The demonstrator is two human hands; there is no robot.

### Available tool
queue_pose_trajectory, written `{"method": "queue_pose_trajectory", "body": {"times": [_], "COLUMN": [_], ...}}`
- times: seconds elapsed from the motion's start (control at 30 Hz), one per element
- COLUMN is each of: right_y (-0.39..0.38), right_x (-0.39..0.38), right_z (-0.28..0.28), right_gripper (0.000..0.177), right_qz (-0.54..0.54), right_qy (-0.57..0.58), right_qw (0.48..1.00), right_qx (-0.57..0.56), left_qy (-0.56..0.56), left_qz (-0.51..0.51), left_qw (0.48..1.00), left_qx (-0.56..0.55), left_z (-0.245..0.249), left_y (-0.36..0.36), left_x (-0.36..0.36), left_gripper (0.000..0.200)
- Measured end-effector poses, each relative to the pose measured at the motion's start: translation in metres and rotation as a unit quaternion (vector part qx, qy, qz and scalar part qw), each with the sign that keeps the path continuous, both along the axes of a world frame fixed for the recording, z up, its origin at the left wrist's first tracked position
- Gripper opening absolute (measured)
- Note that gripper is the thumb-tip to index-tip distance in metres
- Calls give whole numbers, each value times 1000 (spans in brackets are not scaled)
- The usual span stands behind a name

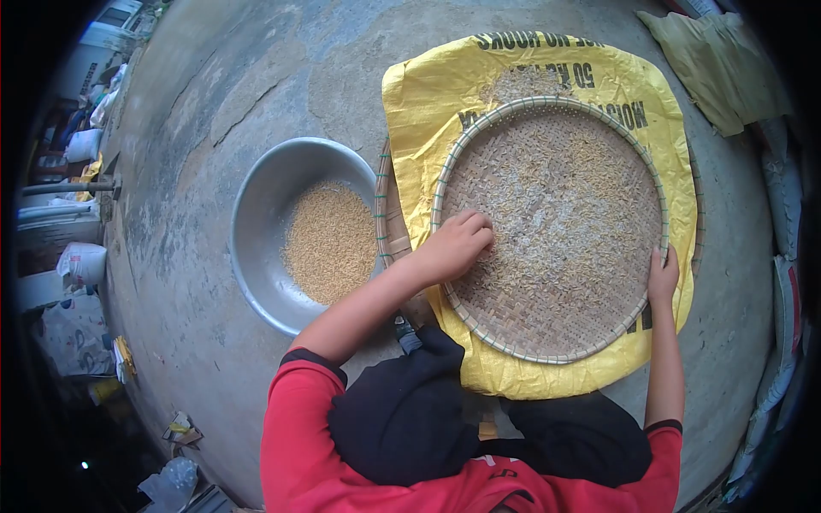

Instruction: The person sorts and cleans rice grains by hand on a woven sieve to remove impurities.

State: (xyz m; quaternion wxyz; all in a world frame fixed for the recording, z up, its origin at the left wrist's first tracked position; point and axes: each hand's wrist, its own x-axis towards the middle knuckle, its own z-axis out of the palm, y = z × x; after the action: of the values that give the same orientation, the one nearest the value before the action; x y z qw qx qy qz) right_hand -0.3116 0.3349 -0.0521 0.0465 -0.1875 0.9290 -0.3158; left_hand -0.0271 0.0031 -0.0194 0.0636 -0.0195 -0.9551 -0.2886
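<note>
A round woven tray [556,351] holds scattered grains [547,205], with whitish bits among them near the middle. Over the tray's left side is my left hand [464,243], its fingers curled together at the grains; what they hold, if anything, is hidden. My right hand [663,275] grips the tray's rim at the lower right. Beneath the tray lies a yellow sack [410,107] with dark printing, and some husks rest on it beyond the far rim. Left of the tray stands a metal basin [256,231] with a heap of golden grain [329,244] inside.
Part of another woven rim [382,188] shows under the sack, beside the basin. A beige sack [718,73] lies at the upper right, with more sacks [782,316] along the right edge. Bags and containers [83,263] line the left side. My dark-clothed knees are below the tray.
</note>
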Motion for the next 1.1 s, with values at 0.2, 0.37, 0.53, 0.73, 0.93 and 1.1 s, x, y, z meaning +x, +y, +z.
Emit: {"method": "queue_pose_trajectory", "body": {"times": [0.2,0.37,0.53,0.73,0.93,1.1], "right_y": [0,1,0,0,-1,-2], "right_x": [0,-1,0,0,1,2], "right_z": [0,0,3,1,3,3], "right_gripper": [37,36,36,35,35,34], "right_qz": [-3,1,1,3,1,-5], "right_qy": [6,-6,-14,-5,-10,-11], "right_qw": [1000,1000,1000,1000,1000,1000], "right_qx": [2,1,7,0,2,7], "left_qy": [-41,-6,4,-24,-56,-38], "left_qz": [157,239,116,32,-10,12], "left_qw": [974,966,993,998,997,999], "left_qx": [158,103,19,-52,-57,-27], "left_z": [34,36,34,-6,-4,2], "left_y": [-15,-23,-2,6,2,4], "left_x": [32,54,27,11,7,8], "left_gripper": [12,12,14,11,10,12]}}
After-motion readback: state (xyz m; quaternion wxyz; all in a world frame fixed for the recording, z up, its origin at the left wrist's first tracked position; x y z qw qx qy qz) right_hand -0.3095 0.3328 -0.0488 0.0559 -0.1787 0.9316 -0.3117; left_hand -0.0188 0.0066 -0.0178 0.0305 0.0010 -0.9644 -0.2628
